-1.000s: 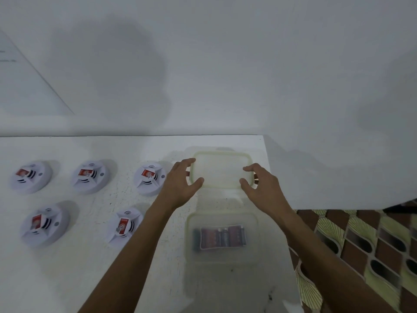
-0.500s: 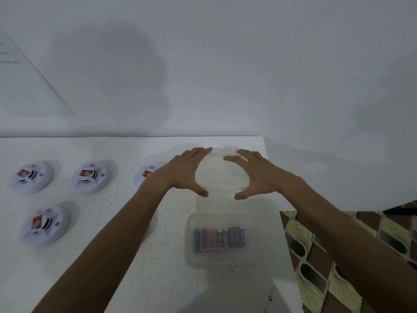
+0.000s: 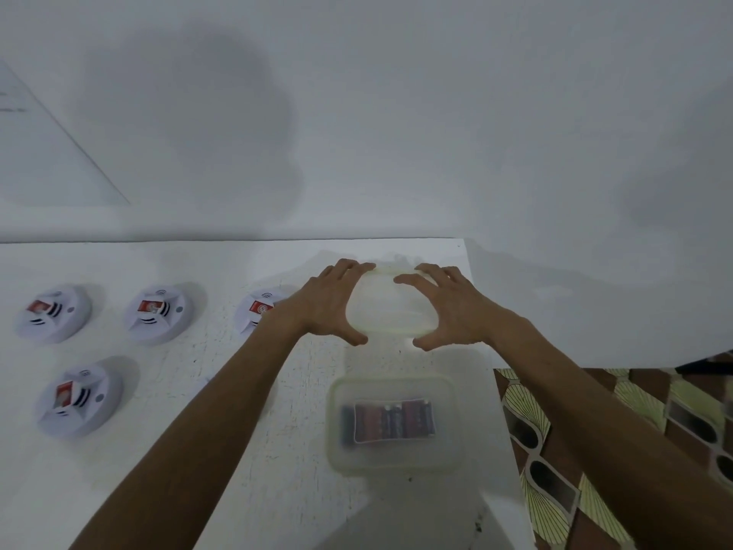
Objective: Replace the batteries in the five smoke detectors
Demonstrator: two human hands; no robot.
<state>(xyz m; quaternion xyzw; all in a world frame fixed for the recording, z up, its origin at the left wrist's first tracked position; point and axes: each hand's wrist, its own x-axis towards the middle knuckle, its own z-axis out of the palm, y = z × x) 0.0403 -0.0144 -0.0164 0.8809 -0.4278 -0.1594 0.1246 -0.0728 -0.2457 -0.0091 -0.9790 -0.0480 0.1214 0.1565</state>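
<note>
A plain white wall (image 3: 396, 113) fills the upper half of the frame, w/ a broad grey shadow at upper left. Below it a white table (image 3: 59, 490), scuffed w/ fine dark marks, is seen from above.

At left, 4 smoke detectors are laid on the table, each round and white w/ a red label. The upper-left detector (image 3: 53, 313) is nearest the frame edge, and the lower-left detector (image 3: 79, 396) is set below it. The middle detector (image 3: 158, 311) is next in the top row. The third detector (image 3: 260, 309) is partly hidden on its right side by the left wrist. The table btwn the detectors and the box is crossed diagonally by the left forearm, so what lies under it can't be told.

At ctr, a translucent lid (image 3: 390, 311) is gripped from both sides. The left hand (image 3: 329, 307) is curled round its left edge and the right hand (image 3: 452, 307) round its right edge, fingers over the far rim, thumbs at the near rim. Whether the lid rests on the table can't be told.

Just below the lid, apart from it, a clear plastic box (image 3: 333, 422) is stood uncovered on the table. The batteries (image 3: 390, 422) are packed side by side inside, blurred.

At lower right, a patterned floor (image 3: 555, 490) is seen past the table edge, partly covered by the right forearm.
</note>
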